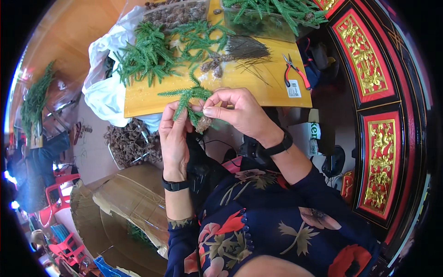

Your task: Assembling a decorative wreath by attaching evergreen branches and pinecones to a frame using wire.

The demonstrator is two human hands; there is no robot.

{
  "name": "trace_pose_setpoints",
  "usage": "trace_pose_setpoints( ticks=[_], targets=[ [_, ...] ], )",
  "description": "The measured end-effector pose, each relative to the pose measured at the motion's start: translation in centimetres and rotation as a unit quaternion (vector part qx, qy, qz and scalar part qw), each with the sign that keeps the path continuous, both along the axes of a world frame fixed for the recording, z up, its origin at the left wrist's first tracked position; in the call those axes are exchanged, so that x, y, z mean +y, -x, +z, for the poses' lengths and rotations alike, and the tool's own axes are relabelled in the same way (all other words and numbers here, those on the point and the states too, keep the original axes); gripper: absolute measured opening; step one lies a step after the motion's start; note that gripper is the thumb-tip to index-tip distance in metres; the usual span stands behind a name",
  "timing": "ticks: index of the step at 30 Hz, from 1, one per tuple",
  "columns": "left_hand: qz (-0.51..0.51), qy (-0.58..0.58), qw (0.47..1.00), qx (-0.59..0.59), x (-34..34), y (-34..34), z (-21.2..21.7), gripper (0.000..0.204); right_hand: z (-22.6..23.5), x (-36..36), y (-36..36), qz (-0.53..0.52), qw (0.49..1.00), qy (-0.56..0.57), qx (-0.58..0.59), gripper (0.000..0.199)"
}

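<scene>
Over the near edge of the yellow table, my left hand (174, 134) pinches an artificial pine sprig (185, 96) between thumb and fingers. A small pale-tipped pine cone (203, 123) hangs at the sprig's lower end, between my two hands. My right hand (237, 111) comes in from the right with thumb and forefinger pinched together beside the sprig's stem. A thin wire seems to be in that pinch, but it is too fine to make out surely. Just beyond my hands, a few loose pine cones (215, 65) lie on the table.
Green sprigs (148, 53) are heaped on the yellow table (152, 102). Dark wires (248, 48) and red-handled pliers (295, 73) lie to the right. Clear tubs of cones (177, 16) and sprigs (263, 25) stand behind. Below left are a basket of cones (134, 144) and a cardboard box (134, 194).
</scene>
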State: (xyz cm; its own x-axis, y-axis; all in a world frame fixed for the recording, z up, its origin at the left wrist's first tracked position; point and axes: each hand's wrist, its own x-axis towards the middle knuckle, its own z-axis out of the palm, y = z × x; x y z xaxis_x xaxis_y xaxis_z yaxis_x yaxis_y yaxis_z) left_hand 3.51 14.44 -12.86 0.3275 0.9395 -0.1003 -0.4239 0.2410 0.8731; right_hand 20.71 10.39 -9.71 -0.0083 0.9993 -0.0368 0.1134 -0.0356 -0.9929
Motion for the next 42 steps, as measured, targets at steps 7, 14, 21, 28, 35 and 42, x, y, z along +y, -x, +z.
trace_pose_setpoints(
  ticks=[7,14,21,28,35,42],
  targets=[
    [0.213,-0.269,0.921,0.181,0.1,-0.4,1.2,0.026,-0.7,-0.7,-0.7,0.017,0.998,0.031,0.047,0.013],
    [0.066,-0.26,0.921,0.282,-0.2,-0.4,0.1,0.02,-0.5,-1.1,-0.7,0.012,0.999,-0.025,0.035,0.014],
    [-0.016,-0.064,0.987,0.15,0.1,-0.1,-0.1,0.016,-1.6,-1.5,-1.1,-0.018,0.994,0.015,0.102,0.015],
    [-0.002,0.051,0.999,0.003,0.1,-0.1,-0.2,0.022,-0.6,-2.0,-1.9,-0.018,0.992,0.032,0.118,0.012],
    [0.001,0.103,0.99,-0.091,-0.1,-0.5,-0.3,0.028,0.0,-2.8,-2.5,-0.012,0.995,0.007,0.103,0.01],
    [-0.011,0.121,0.985,-0.123,0.0,0.0,-0.9,0.027,0.4,-3.3,-3.0,-0.055,0.995,-0.016,0.077,0.009]
  ],
)
